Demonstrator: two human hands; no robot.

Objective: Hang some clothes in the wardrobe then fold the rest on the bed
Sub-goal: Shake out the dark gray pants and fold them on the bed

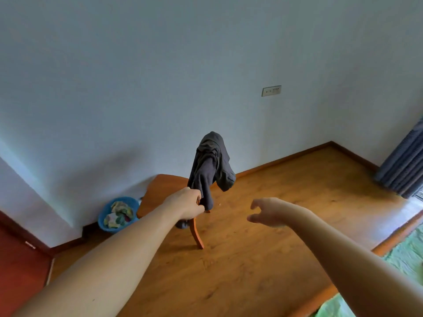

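Bed [407, 250] edge lies nearest, at lower right. Left hand [186, 203] pinches the lower end of a dark grey garment [210, 163]. Right hand [267, 211] is near it, fingers spread and loosely curved, holding nothing. The garment rises above the wooden chair [169, 186], long axis near vertical, top folded over rightward. Judged light and limp: grip a hem with both hands. Blue basket [109, 228] sits against the wall beyond.

A bedroom in a home: wood floor [263, 236], a green-covered bed [407, 252], a curtain [405, 165], a basket [112, 229] of laundry.
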